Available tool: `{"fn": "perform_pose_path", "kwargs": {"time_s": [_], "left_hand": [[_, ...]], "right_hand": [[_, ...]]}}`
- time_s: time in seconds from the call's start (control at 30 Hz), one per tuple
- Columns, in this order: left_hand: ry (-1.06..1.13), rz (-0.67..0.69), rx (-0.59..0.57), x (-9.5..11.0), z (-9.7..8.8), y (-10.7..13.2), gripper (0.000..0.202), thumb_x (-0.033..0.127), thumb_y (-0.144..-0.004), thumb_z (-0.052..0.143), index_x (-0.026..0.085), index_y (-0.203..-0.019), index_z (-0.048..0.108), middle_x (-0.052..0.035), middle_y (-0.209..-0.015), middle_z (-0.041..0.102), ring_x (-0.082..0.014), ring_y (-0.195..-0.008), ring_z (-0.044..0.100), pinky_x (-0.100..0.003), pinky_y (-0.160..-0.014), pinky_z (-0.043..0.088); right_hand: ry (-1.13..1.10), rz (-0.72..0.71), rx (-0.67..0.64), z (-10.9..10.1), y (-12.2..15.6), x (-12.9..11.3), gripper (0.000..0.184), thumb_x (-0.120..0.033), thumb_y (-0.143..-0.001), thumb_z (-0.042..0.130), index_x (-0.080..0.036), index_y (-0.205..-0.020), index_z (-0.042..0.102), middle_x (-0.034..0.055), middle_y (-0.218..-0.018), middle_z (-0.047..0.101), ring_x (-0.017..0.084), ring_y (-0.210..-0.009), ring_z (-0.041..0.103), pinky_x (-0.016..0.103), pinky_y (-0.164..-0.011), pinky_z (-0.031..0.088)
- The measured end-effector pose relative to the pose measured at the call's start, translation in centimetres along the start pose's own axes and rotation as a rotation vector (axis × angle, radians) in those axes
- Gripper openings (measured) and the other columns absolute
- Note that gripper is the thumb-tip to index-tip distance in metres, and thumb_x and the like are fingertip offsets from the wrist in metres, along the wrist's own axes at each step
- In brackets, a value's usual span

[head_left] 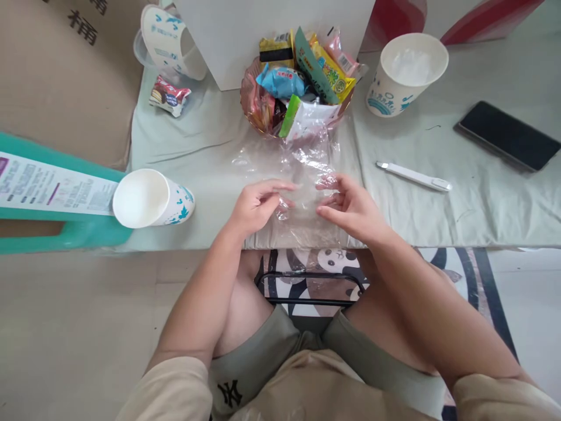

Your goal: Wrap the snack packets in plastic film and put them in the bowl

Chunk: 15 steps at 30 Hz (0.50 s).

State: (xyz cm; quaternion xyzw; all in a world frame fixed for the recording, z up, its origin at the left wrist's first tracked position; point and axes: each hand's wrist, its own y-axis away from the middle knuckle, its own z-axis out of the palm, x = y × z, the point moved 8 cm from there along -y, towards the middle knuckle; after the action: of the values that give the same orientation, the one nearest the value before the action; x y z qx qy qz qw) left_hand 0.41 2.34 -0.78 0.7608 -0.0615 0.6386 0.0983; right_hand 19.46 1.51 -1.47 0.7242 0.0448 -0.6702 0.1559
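Note:
A crumpled sheet or bag of clear plastic [302,225] lies on the cloth-covered table in front of me, running up to the snack bowl. My left hand [263,202] is at its left side, fingers stretched inward and thumb apart. Facing it, my right hand [348,207] has its fingers spread and slightly curved, with the thumb apart. Both hands touch or overlap the plastic; neither visibly pinches it. Just beyond sits a pinkish clear bowl [249,111] heaped with wrapped snacks, among them a blue packet [283,80] and a white-and-green packet [313,117].
On the right are a white utility knife [414,176], a black phone [508,134] and a paper cup [407,76] with whitish plastic inside. To the left stand a tilted paper cup [151,199], a teal container [92,234], a red snack packet [170,96] and more cups [169,44].

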Motion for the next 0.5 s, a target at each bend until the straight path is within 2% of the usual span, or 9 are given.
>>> {"fn": "perform_pose_path", "kwargs": {"time_s": [0.07,0.13,0.2,0.27,0.37,0.43,0.5], "left_hand": [[0.024,0.09,-0.01,0.6,-0.4,0.3,0.021,0.025,-0.086,0.062,0.018,-0.1,0.076,-0.0088,-0.12,0.075,-0.0163,-0.08,0.077,-0.026,-0.068,0.062],[0.076,0.118,-0.046,0.7,-0.4,0.4,0.031,0.028,-0.083,0.069,0.022,-0.114,0.073,-0.009,-0.128,0.071,-0.0176,-0.085,0.078,-0.028,-0.072,0.063],[0.096,0.059,-0.101,0.0,0.1,0.4,0.049,0.029,-0.08,0.075,0.027,-0.128,0.065,-0.0083,-0.13,0.071,-0.0171,-0.084,0.077,-0.028,-0.075,0.063],[0.078,-0.024,-0.109,-0.9,0.4,0.2,0.051,0.028,-0.081,0.075,0.027,-0.13,0.064,-0.0081,-0.125,0.072,-0.0142,-0.077,0.076,-0.027,-0.072,0.062],[0.077,-0.021,0.007,-1.1,-0.1,-0.3,0.027,0.028,-0.083,0.072,0.021,-0.11,0.073,-0.009,-0.124,0.071,-0.012,-0.071,0.072,-0.026,-0.067,0.06],[0.092,0.061,0.069,-0.5,-0.6,-0.5,0.013,0.028,-0.081,0.074,0.019,-0.091,0.077,-0.009,-0.122,0.07,-0.0157,-0.082,0.073,-0.027,-0.067,0.06],[0.068,0.153,0.092,0.3,-1.0,-0.5,0.006,0.025,-0.079,0.075,0.019,-0.078,0.078,-0.0089,-0.116,0.071,-0.0207,-0.097,0.071,-0.029,-0.071,0.059]], "right_hand": [[0.092,0.008,-0.065,0.5,-0.1,0.2,0.032,-0.035,-0.075,0.076,-0.021,-0.101,0.062,0.0041,-0.1,0.069,0.011,-0.066,0.061,0.027,-0.056,0.049],[0.144,0.015,-0.062,0.7,-0.2,0.2,0.019,-0.034,-0.081,0.068,-0.021,-0.093,0.063,0.0035,-0.095,0.069,0.009,-0.058,0.057,0.027,-0.053,0.046],[0.122,0.009,-0.019,0.5,-0.4,0.1,0.016,-0.031,-0.082,0.063,-0.021,-0.095,0.062,0.0047,-0.109,0.07,0.008,-0.055,0.057,0.028,-0.054,0.049],[0.071,0.0,0.009,0.5,-0.7,0.0,0.022,-0.028,-0.08,0.062,-0.023,-0.102,0.063,0.005,-0.126,0.067,0.007,-0.055,0.057,0.029,-0.055,0.052],[0.002,-0.032,0.052,0.3,-1.2,0.0,0.019,-0.028,-0.078,0.061,-0.024,-0.097,0.066,0.004,-0.135,0.065,0.007,-0.059,0.057,0.029,-0.056,0.053],[-0.023,-0.087,0.095,-0.1,-1.4,-0.1,0.008,-0.029,-0.079,0.061,-0.023,-0.082,0.066,0.0056,-0.128,0.067,0.014,-0.076,0.064,0.029,-0.058,0.053],[0.004,-0.14,0.108,-0.4,-1.6,-0.1,0.012,-0.03,-0.08,0.059,-0.022,-0.072,0.062,0.0088,-0.123,0.066,0.023,-0.101,0.066,0.031,-0.062,0.054]]}}
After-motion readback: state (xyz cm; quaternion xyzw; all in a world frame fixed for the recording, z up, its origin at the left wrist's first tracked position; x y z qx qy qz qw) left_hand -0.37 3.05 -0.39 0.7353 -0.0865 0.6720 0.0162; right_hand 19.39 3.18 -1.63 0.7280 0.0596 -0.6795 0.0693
